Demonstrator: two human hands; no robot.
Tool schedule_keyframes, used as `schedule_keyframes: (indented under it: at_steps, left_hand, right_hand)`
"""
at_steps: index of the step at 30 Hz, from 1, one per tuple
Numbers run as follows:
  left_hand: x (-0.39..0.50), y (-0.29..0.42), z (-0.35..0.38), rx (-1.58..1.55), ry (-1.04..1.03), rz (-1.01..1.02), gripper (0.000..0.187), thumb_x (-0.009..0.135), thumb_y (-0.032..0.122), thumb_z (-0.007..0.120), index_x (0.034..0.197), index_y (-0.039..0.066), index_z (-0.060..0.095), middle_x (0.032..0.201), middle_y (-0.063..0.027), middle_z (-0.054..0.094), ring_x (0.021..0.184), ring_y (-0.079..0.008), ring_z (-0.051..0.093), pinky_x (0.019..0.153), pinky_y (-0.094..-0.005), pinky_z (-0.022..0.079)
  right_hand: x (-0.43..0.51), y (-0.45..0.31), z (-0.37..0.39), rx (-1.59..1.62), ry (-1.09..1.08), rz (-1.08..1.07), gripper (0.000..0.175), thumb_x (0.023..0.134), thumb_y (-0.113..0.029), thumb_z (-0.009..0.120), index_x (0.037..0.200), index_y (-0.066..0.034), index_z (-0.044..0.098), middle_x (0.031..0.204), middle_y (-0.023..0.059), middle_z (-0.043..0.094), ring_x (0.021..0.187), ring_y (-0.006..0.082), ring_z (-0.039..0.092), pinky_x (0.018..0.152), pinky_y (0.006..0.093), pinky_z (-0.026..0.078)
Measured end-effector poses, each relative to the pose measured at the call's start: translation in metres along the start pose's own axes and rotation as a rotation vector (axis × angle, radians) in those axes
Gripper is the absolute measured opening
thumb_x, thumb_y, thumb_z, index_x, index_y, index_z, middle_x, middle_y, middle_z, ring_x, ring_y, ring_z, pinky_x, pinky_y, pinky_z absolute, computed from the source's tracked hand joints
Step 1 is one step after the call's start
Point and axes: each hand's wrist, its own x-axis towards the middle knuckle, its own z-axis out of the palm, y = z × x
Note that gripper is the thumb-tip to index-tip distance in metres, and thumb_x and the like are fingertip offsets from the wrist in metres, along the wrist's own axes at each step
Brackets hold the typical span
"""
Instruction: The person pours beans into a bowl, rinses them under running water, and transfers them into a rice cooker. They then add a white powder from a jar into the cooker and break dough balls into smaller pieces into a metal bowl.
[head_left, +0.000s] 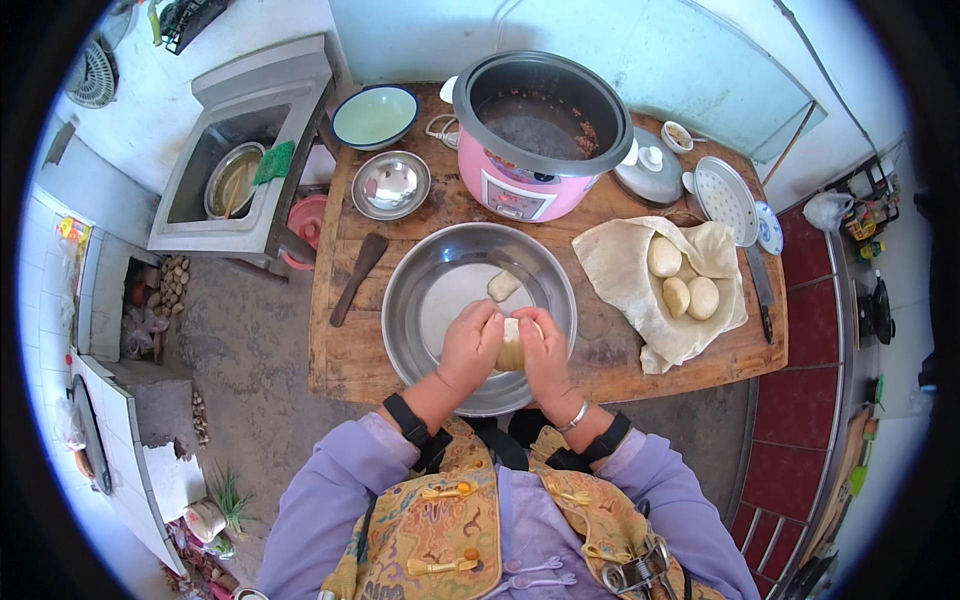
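Observation:
Over a wide stainless steel basin, my left hand and my right hand hold one pale steamed bun between them. Its top side looks white and rough, as if broken; the fingers hide part of it. A torn piece of bun lies in the basin just beyond my fingertips. To the right, several round buns rest on a cream cloth. A dark wooden spatula lies left of the basin.
Behind the basin stands a pink electric cooker, uncovered, with dark contents. A steel bowl and an enamel bowl are at the back left. A metal lid, a perforated steamer tray and a kitchen knife lie on the right.

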Motion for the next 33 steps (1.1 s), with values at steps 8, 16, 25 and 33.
schedule_keyframes:
  at_steps: [8,16,25,33]
  left_hand:
    - [0.008,0.018,0.004,-0.095,0.040,-0.012,0.020,0.092,0.015,0.049,0.081,-0.001,0.055,0.076,-0.0185,0.055,0.072,-0.0322,0.055,0.068,-0.0382,0.044]
    - [0.001,0.020,0.006,-0.140,0.056,-0.015,0.020,0.091,0.014,0.049,0.082,-0.001,0.058,0.076,-0.0173,0.057,0.071,-0.0288,0.056,0.068,-0.0362,0.045]
    - [-0.005,0.017,0.007,-0.159,0.026,-0.014,0.026,0.097,0.016,0.042,0.084,0.000,0.058,0.076,-0.0022,0.057,0.073,-0.0082,0.049,0.068,-0.0254,0.043]
    - [-0.010,0.013,0.007,-0.198,-0.016,-0.086,0.027,0.096,0.015,0.042,0.084,-0.001,0.059,0.076,-0.0021,0.058,0.073,-0.0084,0.050,0.068,-0.0256,0.043]
  right_hand:
    - [0.011,-0.007,-0.006,0.143,0.004,0.027,0.030,0.094,-0.017,0.043,0.088,0.0026,0.065,0.080,0.0050,0.064,0.073,0.0101,0.056,0.068,0.0256,0.046]
    - [0.007,-0.002,-0.007,0.292,-0.001,0.085,0.027,0.093,-0.013,0.043,0.088,0.0030,0.065,0.081,0.0057,0.065,0.075,0.0105,0.057,0.070,0.0252,0.047]
    - [0.001,0.002,-0.010,0.289,-0.004,0.063,0.031,0.093,-0.017,0.040,0.088,0.0033,0.064,0.083,0.0085,0.065,0.075,0.0132,0.060,0.071,0.0268,0.048]
    - [0.000,0.005,-0.014,0.273,-0.024,0.096,0.032,0.091,-0.016,0.039,0.087,0.0039,0.064,0.082,0.0086,0.065,0.076,0.0132,0.060,0.072,0.0269,0.049]
